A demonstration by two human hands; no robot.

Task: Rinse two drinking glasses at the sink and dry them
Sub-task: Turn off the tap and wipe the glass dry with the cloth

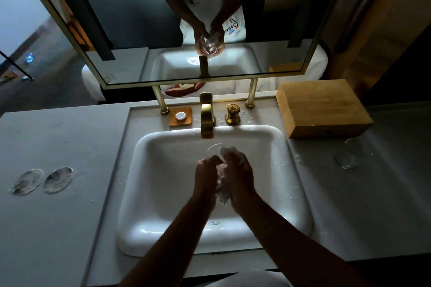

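A clear drinking glass is held over the white sink basin, just below the gold faucet. My left hand grips the glass from the left. My right hand holds a crumpled white tissue pressed against and into the glass. A second clear glass lies on its side on the counter right of the sink. No water is seen running from the faucet.
A wooden box sits at the back right. A gold tap handle and a soap dish flank the faucet. Two round coasters lie on the left counter. A mirror hangs above.
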